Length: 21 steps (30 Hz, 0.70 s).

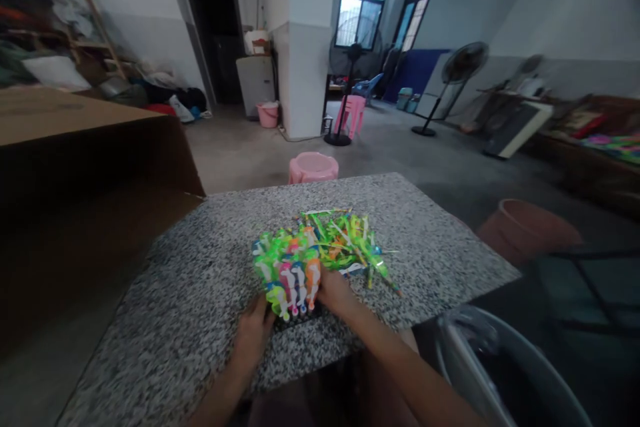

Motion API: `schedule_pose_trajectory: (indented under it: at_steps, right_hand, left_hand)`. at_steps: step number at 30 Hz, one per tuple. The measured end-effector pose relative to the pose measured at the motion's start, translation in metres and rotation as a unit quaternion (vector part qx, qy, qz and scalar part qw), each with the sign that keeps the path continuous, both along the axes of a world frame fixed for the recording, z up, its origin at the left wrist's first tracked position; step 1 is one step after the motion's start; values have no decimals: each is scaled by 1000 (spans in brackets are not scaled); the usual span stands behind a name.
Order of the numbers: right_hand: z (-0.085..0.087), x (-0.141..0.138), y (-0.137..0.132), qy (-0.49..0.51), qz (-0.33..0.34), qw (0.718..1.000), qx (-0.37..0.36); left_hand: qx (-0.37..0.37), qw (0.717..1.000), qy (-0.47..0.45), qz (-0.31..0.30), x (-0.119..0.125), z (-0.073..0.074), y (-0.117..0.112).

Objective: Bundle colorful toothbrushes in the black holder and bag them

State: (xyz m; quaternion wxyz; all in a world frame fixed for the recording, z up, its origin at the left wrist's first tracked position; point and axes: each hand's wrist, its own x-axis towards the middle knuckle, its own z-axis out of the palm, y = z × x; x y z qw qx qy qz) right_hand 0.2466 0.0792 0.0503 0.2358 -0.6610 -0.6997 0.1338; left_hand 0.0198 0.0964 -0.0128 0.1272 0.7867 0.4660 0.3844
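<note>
A bundle of small colourful plastic pieces [295, 270], in green, pink, blue and orange with white shapes on them, stands near the middle of the speckled stone tabletop [200, 273]. My left hand [254, 330] grips its near left side, fingers curled and partly hidden. On the right side, my right hand [334, 290] presses against the bundle with its fingertips behind the orange piece. Just beyond my right hand lies a loose pile of thin, mostly green sticks [345, 237], some pointing toward the right. Blur hides the exact kind of the pieces.
A large open cardboard box [90, 110] borders the table on the left. Past the far edge is a pink stool [314, 167]. A grey bin with a plastic liner [470, 347] stands at the near right, with a pink bucket [520, 230] behind it. Floor fans [353, 93] stand farther back.
</note>
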Motion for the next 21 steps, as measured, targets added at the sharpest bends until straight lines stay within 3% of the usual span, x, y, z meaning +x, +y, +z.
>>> schedule_pose_trajectory:
  at_steps: [5,8,13,17,19,21]
  right_hand:
    - [3,-14,5,-3,-20,1000,-19]
    - [5,-6,-3,-10,-19,999,-25]
    - [-3,61,-9,-65,-28,993,97]
    - [-9,116,1,-92,-21,987,128]
    - [-7,134,2,-86,-15,988,128]
    - [-3,148,0,-68,4,989,132]
  left_hand:
    - [-4,1000,-22,-17,-11,1,10]
    - [5,1000,-7,-8,-11,1,10]
    - [-16,999,33,2,-1,2,11]
    - [-37,999,5,8,2,5,13]
    - [-38,999,-15,20,-2,8,4]
    - [0,996,-34,85,-4,10,-16]
